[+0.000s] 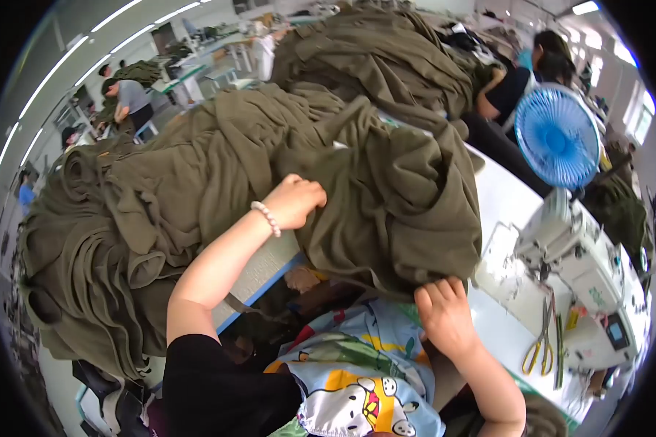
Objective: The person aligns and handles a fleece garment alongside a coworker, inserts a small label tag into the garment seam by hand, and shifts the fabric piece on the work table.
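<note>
A large heap of olive-green fabric (219, 153) covers the table before me. My left hand (297, 202), with a beaded bracelet at the wrist, has its fingers closed on a fold of this fabric near the middle. Lower and to the right, my right hand (443, 313) grips the fabric's near edge, fingers curled over it. Between and above both hands, the cloth lies bunched in loose folds. The fingertips of both hands are partly hidden in the cloth.
On the right stand a white sewing machine (576, 255), yellow-handled scissors (538, 353) and a blue fan (557, 136). Another fabric pile (375, 58) rises behind. A person in dark clothes (514, 91) sits at the back right; other people stand at the far left.
</note>
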`<action>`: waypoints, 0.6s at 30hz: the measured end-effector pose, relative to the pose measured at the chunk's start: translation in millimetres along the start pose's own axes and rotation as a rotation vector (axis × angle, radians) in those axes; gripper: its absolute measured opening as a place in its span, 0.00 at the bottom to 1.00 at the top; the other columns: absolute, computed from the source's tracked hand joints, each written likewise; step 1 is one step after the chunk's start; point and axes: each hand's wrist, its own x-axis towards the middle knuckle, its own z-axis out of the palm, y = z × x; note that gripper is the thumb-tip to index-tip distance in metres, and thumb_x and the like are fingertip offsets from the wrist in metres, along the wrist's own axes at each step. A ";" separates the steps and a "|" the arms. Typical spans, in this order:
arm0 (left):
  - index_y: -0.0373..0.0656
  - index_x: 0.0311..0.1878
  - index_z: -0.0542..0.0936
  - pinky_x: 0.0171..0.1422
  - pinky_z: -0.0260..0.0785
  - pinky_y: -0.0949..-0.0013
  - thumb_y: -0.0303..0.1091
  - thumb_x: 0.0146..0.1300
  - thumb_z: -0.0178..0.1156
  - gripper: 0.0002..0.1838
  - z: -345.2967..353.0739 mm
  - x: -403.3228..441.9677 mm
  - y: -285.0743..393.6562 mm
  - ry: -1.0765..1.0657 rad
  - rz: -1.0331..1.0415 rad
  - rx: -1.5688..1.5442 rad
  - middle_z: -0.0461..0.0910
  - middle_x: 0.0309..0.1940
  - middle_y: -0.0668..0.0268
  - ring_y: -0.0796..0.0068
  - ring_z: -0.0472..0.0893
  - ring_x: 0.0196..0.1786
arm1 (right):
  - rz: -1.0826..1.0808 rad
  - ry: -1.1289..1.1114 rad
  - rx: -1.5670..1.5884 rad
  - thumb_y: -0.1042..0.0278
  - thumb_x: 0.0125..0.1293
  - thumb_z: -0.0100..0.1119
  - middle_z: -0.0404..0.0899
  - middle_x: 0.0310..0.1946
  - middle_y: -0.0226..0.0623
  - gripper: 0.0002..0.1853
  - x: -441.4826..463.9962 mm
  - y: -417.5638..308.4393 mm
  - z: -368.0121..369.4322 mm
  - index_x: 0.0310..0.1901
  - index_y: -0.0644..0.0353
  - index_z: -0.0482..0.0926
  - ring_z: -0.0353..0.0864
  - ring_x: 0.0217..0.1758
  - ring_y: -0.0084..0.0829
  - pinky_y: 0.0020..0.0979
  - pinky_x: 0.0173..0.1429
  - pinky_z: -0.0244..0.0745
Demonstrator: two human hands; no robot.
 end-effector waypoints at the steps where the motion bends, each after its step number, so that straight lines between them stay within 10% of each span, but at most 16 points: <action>1: 0.43 0.50 0.74 0.54 0.69 0.61 0.24 0.51 0.60 0.20 -7.4 9.8 13.1 -0.013 -0.016 -0.171 0.75 0.48 0.64 0.62 0.78 0.45 | 0.005 0.020 0.040 0.71 0.49 0.56 0.73 0.31 0.35 0.11 1.1 0.4 -0.3 0.36 0.60 0.74 0.73 0.38 0.36 0.35 0.51 0.67; 5: 0.45 0.62 0.68 0.51 0.72 0.59 0.28 0.54 0.63 0.30 -39.5 36.2 91.6 0.134 -0.270 -0.912 0.74 0.54 0.60 0.56 0.79 0.46 | 0.081 0.036 0.067 0.72 0.50 0.55 0.73 0.31 0.33 0.10 -0.2 -0.7 0.1 0.37 0.59 0.74 0.73 0.37 0.35 0.34 0.49 0.68; 13: 0.51 0.63 0.66 0.47 0.74 0.59 0.34 0.54 0.67 0.33 1.5 75.9 125.8 0.032 -0.076 -0.509 0.73 0.52 0.58 0.51 0.80 0.41 | 0.124 0.052 0.088 0.72 0.49 0.55 0.77 0.37 0.32 0.14 -23.2 -9.6 5.1 0.40 0.58 0.75 0.75 0.43 0.32 0.32 0.49 0.67; 18: 0.47 0.49 0.76 0.43 0.73 0.58 0.30 0.54 0.64 0.18 11.7 106.8 88.7 0.274 0.078 -0.419 0.76 0.44 0.60 0.52 0.78 0.40 | 0.134 0.125 0.116 0.71 0.49 0.55 0.78 0.42 0.33 0.15 -33.5 -15.1 9.4 0.42 0.57 0.76 0.75 0.49 0.33 0.33 0.52 0.66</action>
